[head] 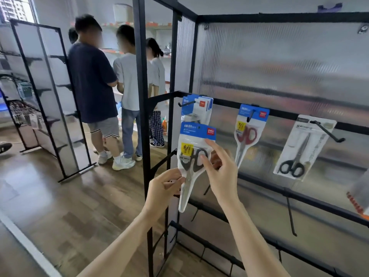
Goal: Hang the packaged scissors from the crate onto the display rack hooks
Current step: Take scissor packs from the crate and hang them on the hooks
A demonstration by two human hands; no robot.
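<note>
We hold a blue-topped clear plastic pack of black-handled scissors (194,154) just below the leftmost black metal hook (186,103). Our left hand (162,188) pinches its lower end; our right hand (218,166) grips its middle, index finger extended.

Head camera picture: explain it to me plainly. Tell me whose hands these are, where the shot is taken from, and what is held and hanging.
There is no machine here. A person wears a camera on the head, so you look forward and down at their own two bare hands. The left hand pinches the lower, narrow end of a packaged pair of scissors with dark handles, and the right hand holds it near the handles. In front stands a black display rack with ribbed translucent panels. On its hooks hang a stack of blue-topped packs, a red-handled pair, and a black-handled pair. The held pack is below the leftmost hook, not yet hung. Other people stand behind on the left.
</note>
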